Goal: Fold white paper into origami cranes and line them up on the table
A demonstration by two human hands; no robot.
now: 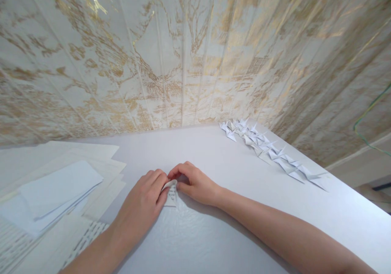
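Observation:
A small folded piece of paper (171, 196) with dark marks on it is at the middle of the white table. My left hand (150, 192) pinches it from the left, thumb on the near face and fingers curled behind. From the right, my right hand (195, 183) has its thumb and forefinger at the paper's upper right edge, fingertips close to those of the left. The fingers partly cover the paper, so its full shape is hidden.
Loose sheets (104, 156) and folded white paper (64, 186) lie on the left. Several folded paper cranes (269, 147) stand in rows along the table's right edge. A gold-patterned curtain (171, 62) hangs behind the table (244, 213). A green cord (363, 137) dangles at the right.

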